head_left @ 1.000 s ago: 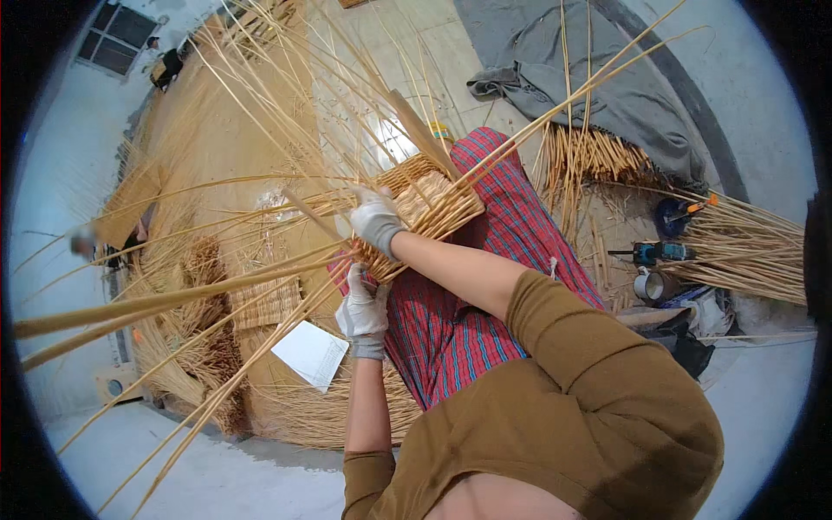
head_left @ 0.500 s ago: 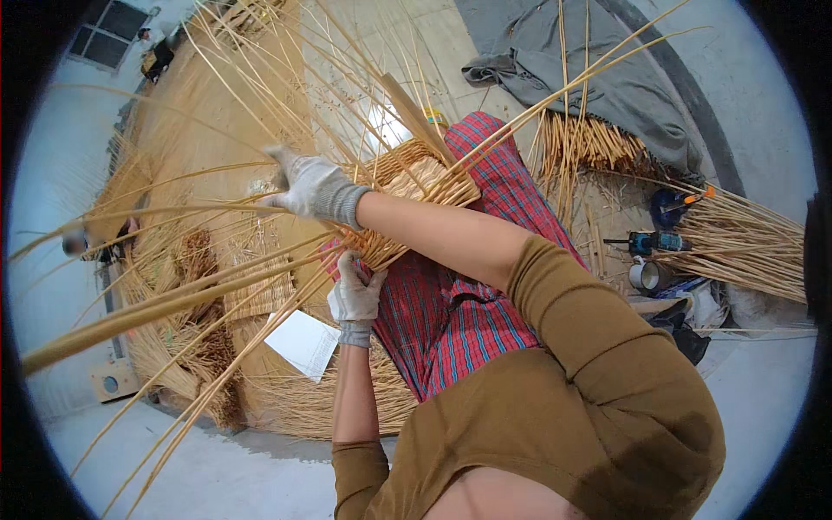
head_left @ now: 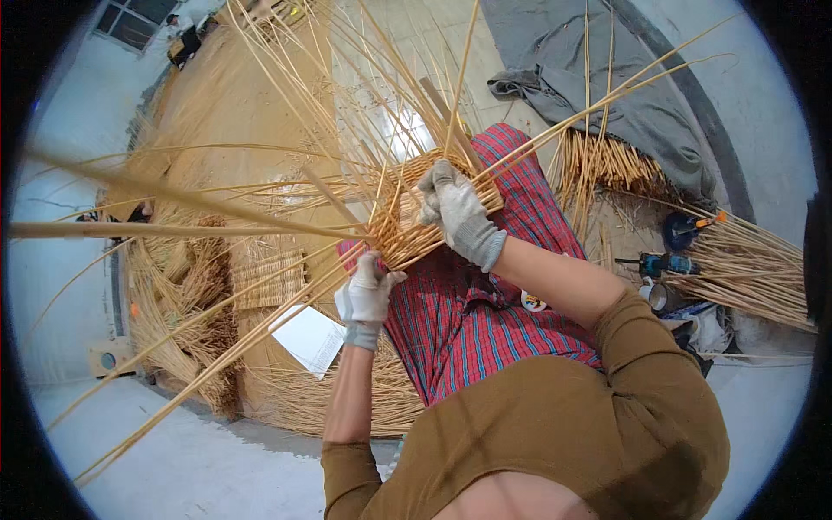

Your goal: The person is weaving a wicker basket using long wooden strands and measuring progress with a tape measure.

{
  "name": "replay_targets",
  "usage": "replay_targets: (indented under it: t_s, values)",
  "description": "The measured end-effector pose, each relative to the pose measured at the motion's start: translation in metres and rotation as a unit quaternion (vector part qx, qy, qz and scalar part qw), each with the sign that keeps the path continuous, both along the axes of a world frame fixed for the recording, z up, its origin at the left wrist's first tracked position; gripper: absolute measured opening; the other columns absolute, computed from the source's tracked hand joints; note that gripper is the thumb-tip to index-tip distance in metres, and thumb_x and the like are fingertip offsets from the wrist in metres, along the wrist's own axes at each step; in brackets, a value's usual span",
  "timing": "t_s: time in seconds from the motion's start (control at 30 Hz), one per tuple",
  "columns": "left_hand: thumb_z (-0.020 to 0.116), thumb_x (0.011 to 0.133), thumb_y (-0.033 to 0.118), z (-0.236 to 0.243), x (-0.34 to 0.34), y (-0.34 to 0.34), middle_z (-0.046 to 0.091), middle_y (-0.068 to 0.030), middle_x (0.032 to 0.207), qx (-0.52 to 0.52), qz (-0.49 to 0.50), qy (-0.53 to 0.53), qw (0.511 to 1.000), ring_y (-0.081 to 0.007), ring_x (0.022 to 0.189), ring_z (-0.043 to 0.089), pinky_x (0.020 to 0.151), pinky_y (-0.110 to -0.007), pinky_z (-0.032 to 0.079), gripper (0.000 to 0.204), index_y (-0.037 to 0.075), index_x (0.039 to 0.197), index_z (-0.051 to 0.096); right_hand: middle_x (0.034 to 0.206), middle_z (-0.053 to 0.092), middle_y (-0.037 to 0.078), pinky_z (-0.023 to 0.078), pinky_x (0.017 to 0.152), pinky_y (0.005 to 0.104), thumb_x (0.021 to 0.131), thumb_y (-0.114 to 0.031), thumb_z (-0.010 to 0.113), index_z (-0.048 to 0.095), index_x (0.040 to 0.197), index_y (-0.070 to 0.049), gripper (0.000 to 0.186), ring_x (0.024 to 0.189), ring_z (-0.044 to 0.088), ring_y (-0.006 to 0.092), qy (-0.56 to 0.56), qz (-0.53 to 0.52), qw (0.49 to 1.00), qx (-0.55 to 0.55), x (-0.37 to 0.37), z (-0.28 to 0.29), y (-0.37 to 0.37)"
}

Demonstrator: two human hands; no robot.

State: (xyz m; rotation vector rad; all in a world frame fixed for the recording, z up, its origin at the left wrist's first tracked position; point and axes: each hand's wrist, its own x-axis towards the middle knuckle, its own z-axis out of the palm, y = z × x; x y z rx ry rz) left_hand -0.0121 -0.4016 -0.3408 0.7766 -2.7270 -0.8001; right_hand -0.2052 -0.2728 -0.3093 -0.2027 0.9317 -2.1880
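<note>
A partly woven wicker basket (head_left: 400, 241) rests on my lap, with long pale willow rods (head_left: 260, 227) fanning out from its sides. My left hand (head_left: 362, 299), in a white and grey work glove, is closed at the basket's near left corner, where several rods leave the weave. Over the basket's right side my right hand (head_left: 459, 212), gloved the same way, is closed in a fist. One upright rod (head_left: 461, 87) rises from its fingers; the grip itself is partly hidden. A flat wooden strip (head_left: 451, 121) stands at the basket's far side.
Bundled rods (head_left: 607, 169) lie under a grey cloth (head_left: 598, 78) at the far right. Nearby are a cordless drill (head_left: 667, 264) and a roll of tape (head_left: 663, 297). A white paper sheet (head_left: 310, 340) and woven straw pieces (head_left: 270, 279) lie left. Another person (head_left: 182, 42) sits far left.
My right hand has moved right, from the rods on the left to the basket's right side, and closed there. The left hand stays at the corner. The rods have swung.
</note>
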Motion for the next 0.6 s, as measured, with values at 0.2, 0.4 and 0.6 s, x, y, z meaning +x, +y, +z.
replay_targets:
  t_s: [0.2,0.4,0.6]
  values:
    - [0.085,0.066,0.041,0.045,-0.047,0.022,0.063,-0.0177,0.124,-0.025,0.010,-0.104,0.994,-0.0349,0.109,0.063,0.088,-0.042,0.052,0.089,0.007,0.139,0.047,0.079,0.061,0.004,0.057,0.067,0.0305,0.102,-0.031,0.051,0.057,0.097,-0.006,0.027,0.069,0.061,0.0135,0.128,0.007,0.990,0.054,-0.003,0.003,0.020]
    - [0.081,0.071,0.040,0.037,-0.064,0.004,0.062,-0.0200,0.121,0.190,0.038,-0.104,0.976,-0.0330,0.104,0.062,0.087,-0.040,0.050,0.090,0.007,0.144,0.040,0.097,0.069,0.009,0.059,0.064,0.0278,0.098,-0.010,0.056,0.055,0.108,-0.007,0.011,0.084,0.068,0.0184,0.135,-0.003,0.975,0.177,-0.051,-0.031,0.042]
    - [0.060,0.094,0.046,0.013,-0.066,-0.003,0.066,-0.0131,0.096,0.480,0.083,-0.021,0.873,-0.0201,0.061,0.068,0.042,-0.031,0.054,0.051,0.000,0.117,0.054,0.093,0.068,0.013,0.055,0.078,0.0315,0.097,-0.010,0.054,0.055,0.107,-0.004,0.011,0.088,0.067,0.0201,0.274,0.042,0.941,0.195,-0.058,-0.021,0.007]
